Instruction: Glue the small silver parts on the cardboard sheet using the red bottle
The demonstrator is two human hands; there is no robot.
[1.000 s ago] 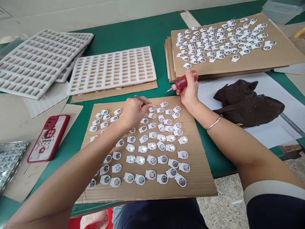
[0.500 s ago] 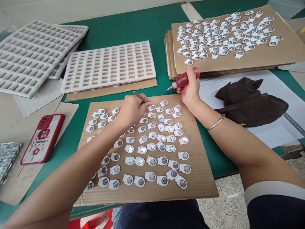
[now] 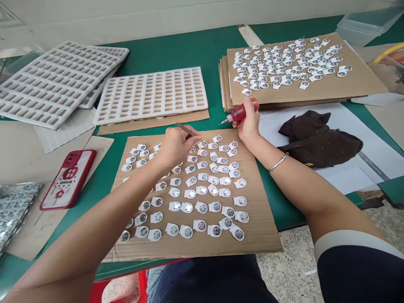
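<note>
My left hand (image 3: 181,145) is closed around tweezers (image 3: 185,128), above the upper middle of a cardboard sheet (image 3: 268,240). The tweezers' tips are hidden by my fingers, near a small round silver part with a white tab (image 3: 202,144). Several more such parts lie in loose rows on the sheet. In my right hand (image 3: 249,122) is a small bottle of red liquid (image 3: 238,113) with a needle tip, held tilted past the sheet's far right edge. The needle points left and down, apart from the parts.
White slotted trays (image 3: 151,94) stand at the back left. A red-edged phone (image 3: 68,180) and a silvery bag of parts (image 3: 17,206) lie left. Stacked cardboard (image 3: 356,82) bearing more parts is at the back right, with dark cloth (image 3: 325,143) on paper nearer me.
The camera view has tilted and shifted a little. Both hands keep nearly the same pose over the cardboard, with the tweezers and the bottle still held.
</note>
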